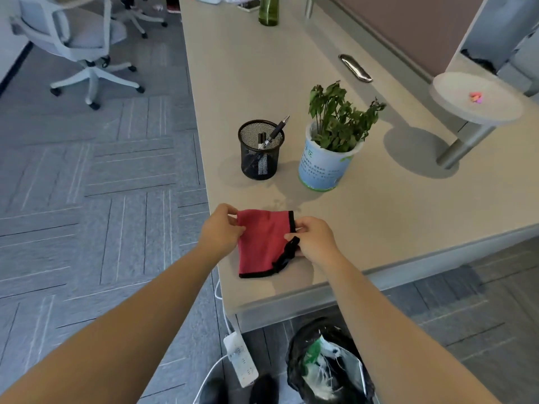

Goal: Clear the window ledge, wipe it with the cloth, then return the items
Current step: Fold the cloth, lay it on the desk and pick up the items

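A red cloth (260, 243) with a black hem lies folded on the near end of the beige desk (379, 205). My left hand (220, 228) pinches its upper left corner. On the other side, my right hand (313, 239) grips its right edge at the black hem. Behind the cloth stand a black mesh pen holder (260, 154) with pens in it and a potted plant (328, 158) in a white and blue pot. The window ledge (466, 61) runs along the far right, beyond the desk.
A round shelf (475, 97) on a metal post stands at the right, a green bottle (269, 10) at the desk's far end. Below the desk edge are a black bin (326, 363) and a power strip (240, 358). Office chairs (78, 45) stand at the left.
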The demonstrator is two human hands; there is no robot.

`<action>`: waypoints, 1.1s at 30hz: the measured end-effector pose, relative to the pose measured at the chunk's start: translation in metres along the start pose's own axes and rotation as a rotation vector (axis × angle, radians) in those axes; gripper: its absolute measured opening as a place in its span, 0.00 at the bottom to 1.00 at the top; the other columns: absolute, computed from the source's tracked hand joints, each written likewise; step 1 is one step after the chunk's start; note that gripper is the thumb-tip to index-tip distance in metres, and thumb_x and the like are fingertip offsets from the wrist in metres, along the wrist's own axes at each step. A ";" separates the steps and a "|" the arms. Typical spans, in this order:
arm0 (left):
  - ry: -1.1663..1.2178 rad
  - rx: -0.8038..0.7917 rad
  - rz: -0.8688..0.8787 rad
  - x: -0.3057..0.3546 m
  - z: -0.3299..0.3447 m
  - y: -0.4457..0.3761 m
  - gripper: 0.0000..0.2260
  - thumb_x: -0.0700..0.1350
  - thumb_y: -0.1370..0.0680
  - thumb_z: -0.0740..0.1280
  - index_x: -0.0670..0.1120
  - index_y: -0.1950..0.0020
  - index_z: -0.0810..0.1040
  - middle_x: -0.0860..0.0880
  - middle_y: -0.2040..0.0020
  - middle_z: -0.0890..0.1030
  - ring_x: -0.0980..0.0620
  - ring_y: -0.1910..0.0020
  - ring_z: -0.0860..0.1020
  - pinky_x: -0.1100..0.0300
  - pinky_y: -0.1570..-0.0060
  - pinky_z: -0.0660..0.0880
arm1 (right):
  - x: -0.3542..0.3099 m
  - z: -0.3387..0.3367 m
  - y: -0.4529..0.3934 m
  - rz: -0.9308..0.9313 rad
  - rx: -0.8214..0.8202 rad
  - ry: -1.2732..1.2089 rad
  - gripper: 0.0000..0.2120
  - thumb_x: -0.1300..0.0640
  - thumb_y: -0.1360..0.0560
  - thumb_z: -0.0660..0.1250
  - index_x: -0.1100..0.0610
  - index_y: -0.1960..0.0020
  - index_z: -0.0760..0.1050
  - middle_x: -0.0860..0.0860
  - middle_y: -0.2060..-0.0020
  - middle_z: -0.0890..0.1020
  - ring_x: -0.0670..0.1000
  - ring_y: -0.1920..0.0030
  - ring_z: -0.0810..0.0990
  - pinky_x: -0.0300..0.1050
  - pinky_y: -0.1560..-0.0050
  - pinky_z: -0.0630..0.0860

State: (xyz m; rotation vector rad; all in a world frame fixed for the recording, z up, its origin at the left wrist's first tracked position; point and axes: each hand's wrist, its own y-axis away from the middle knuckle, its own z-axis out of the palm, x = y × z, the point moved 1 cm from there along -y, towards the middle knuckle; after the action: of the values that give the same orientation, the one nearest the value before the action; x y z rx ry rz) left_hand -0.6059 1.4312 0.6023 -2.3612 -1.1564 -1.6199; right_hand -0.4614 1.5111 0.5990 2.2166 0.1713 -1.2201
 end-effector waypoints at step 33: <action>0.319 0.065 0.401 0.035 0.026 -0.161 0.40 0.51 0.51 0.75 0.48 0.41 0.66 0.59 0.49 0.75 0.59 0.47 0.74 0.77 0.51 0.70 | -0.013 -0.053 -0.140 -0.386 0.537 -0.245 0.56 0.42 0.52 0.76 0.57 0.30 0.58 0.50 0.36 0.71 0.51 0.36 0.72 0.53 0.36 0.73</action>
State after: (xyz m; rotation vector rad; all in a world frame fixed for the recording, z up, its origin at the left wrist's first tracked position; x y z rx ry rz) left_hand -0.6762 1.5777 0.5629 -2.0244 -0.6197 -1.6936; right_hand -0.4837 1.6566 0.5692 2.5242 0.1966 -1.9219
